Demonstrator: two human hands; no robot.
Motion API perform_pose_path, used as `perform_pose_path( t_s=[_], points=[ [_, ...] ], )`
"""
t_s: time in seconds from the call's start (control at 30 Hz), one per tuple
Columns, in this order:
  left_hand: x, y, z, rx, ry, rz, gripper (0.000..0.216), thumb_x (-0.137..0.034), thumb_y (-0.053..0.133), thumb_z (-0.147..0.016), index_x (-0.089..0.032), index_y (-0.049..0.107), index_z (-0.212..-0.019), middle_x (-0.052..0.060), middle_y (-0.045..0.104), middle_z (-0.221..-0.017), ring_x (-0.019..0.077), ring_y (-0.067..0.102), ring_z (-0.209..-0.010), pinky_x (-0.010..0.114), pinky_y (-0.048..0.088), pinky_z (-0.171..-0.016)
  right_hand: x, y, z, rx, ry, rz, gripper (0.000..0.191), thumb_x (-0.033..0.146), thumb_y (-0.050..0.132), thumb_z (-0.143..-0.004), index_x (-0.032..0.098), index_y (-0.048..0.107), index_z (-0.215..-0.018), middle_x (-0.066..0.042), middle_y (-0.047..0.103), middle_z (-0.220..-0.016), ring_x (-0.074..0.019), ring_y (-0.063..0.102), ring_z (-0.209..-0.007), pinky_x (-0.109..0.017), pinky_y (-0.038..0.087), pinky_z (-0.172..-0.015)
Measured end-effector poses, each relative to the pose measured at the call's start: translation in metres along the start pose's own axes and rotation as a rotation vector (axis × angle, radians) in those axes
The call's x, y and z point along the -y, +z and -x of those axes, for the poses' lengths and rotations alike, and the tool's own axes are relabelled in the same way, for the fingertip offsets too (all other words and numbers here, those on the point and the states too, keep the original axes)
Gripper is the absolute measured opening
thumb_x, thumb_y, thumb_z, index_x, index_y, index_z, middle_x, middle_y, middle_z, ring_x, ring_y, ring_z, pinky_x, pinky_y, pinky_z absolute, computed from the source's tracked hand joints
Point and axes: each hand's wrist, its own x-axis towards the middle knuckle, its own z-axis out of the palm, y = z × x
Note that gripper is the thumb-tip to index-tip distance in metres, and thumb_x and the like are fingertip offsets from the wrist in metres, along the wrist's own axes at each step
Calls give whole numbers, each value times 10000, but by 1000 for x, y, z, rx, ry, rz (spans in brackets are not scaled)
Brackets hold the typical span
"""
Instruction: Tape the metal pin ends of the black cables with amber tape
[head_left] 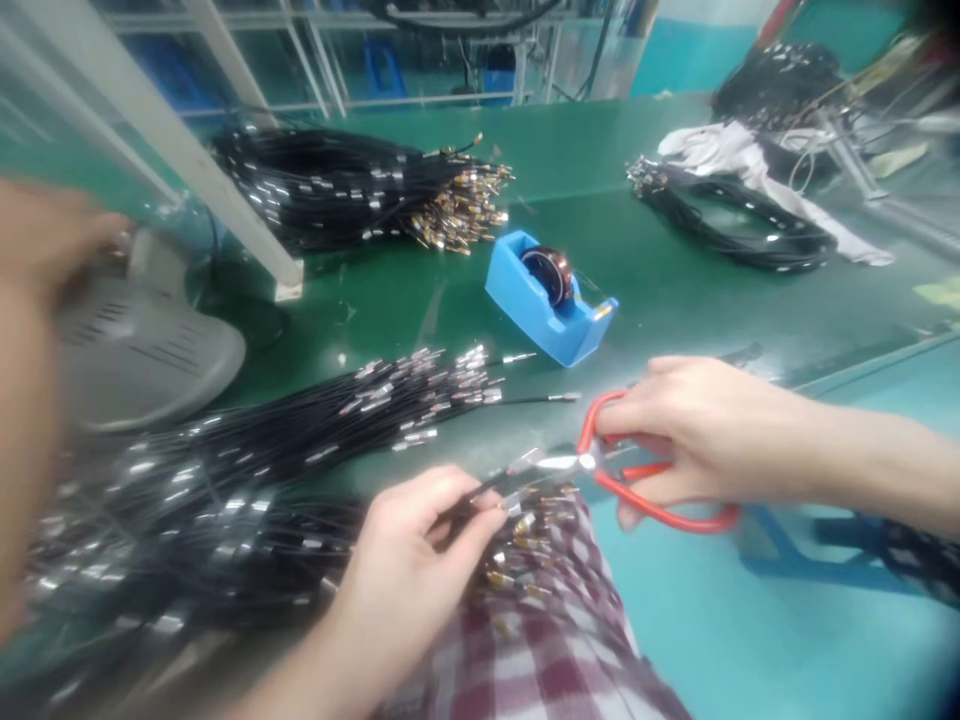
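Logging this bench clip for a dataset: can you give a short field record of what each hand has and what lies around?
left hand: pinches a black cable near its end
right hand: grips red-handled scissors, blades pointing at that cable
beside the hands: cable bundle with metal tips on the green table
behind: blue tape dispenser; cable coil

Thin black cable, metal-tipped, held nearly level, red-handled scissors, blades pointing at its tip
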Motion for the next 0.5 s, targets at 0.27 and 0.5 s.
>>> perform_pose_path(
  t_s=[0.27, 0.5],
  points=[
    [2, 1, 4, 83, 77, -130, 152, -286, 668, -835, -214, 671, -701, 29, 653, -703, 186, 610, -653, 247, 443, -578, 5, -2, -24, 134, -69, -26, 245, 450, 700, -761, 276, 668, -591, 44, 483, -419, -111, 357, -427, -305, 186, -516],
    [0, -2, 4, 123, 119, -163, 136, -218, 636, -846, -203, 675, -716, 27, 661, -715, 177, 591, -648, 250, 442, -576, 12, -13, -35, 341, -93, 47, 353, 490, 636, -808, 222, 653, -579, 16, 543, -472, -98, 329, -418, -285, 189, -488]
  ],
)
